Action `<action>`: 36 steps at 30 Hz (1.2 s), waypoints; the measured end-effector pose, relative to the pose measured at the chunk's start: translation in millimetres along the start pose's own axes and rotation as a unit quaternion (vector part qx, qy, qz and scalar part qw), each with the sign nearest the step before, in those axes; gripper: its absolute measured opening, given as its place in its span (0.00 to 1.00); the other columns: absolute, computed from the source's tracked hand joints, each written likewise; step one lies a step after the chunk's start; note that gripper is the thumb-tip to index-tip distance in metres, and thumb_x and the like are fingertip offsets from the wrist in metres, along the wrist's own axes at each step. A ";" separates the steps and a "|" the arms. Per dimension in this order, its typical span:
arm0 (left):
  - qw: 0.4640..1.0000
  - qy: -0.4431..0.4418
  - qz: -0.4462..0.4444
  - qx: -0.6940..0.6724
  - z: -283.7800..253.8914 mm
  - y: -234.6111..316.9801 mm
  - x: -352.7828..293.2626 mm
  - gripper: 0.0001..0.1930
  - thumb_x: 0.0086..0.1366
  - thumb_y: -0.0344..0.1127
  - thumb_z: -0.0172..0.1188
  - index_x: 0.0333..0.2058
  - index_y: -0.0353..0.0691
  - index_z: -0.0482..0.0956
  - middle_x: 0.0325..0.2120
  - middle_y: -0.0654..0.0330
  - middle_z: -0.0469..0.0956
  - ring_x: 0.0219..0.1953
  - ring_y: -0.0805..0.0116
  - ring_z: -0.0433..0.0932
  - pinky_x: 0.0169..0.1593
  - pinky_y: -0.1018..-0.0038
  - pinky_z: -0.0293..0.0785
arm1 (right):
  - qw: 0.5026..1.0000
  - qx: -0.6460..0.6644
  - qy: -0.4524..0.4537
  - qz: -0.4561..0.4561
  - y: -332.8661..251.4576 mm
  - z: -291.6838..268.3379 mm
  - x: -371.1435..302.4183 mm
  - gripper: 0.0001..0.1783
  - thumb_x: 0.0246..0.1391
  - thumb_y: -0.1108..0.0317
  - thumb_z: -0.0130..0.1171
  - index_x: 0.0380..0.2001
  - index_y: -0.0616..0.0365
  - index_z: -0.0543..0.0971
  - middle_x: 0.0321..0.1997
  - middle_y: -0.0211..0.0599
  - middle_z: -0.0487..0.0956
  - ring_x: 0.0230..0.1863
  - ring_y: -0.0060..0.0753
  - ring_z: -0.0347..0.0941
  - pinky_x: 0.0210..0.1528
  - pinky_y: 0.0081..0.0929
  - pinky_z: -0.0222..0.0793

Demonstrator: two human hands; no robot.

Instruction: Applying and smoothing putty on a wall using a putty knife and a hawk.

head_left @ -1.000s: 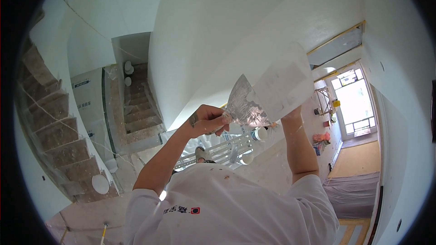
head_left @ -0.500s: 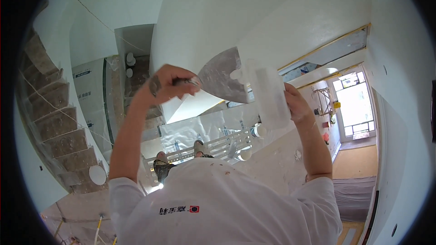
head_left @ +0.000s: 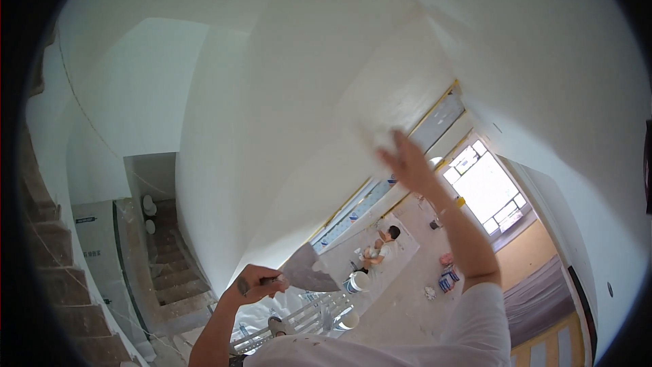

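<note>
My left hand (head_left: 252, 283) is closed round the handle of a wide putty knife (head_left: 309, 272). Its fan-shaped grey blade, smeared with pale residue, points to the right, apart from the wall. Raised further out in front of the pale wall (head_left: 305, 95), my right hand (head_left: 409, 166) is blurred by motion. The white trowel (head_left: 370, 137) at its fingertips is only a faint smear against the wall. I cannot make out whether its blade touches the surface.
Below me is a slatted metal platform (head_left: 299, 326) with my foot on it, beside white buckets (head_left: 355, 282). A person (head_left: 380, 255) sits low on the floor further off. Stairs (head_left: 173, 265) descend at left; a bright window (head_left: 485, 187) is at right.
The trowel and putty knife, close together before, are now apart. My right hand has gone up and out to the wall; my left hand has dropped lower. The view has tilted and turned.
</note>
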State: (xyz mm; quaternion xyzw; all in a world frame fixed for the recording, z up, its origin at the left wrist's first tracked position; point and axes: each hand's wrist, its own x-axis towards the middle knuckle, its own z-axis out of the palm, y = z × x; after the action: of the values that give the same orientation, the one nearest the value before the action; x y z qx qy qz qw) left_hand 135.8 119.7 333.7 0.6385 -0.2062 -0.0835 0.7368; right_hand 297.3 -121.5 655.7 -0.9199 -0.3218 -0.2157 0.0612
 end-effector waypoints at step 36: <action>0.918 -0.050 0.135 -0.369 22.5 -25.9 5.4 0.13 0.63 0.39 0.60 0.32 0.31 0.79 0.24 0.54 0.78 0.22 0.68 0.75 0.25 0.72 0.71 | 0.721 0.542 -0.427 0.068 -67.1 46.2 -95.4 0.24 0.55 0.67 0.63 0.54 0.63 0.72 0.45 0.37 0.78 0.42 0.19 0.70 0.43 0.23 0.68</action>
State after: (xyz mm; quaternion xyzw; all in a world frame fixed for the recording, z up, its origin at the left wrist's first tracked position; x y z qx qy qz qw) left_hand 135.1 92.7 311.7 0.2823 -0.2820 -0.0850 0.9130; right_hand 205.6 -111.2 570.7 -0.7437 -0.3128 0.4156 0.4200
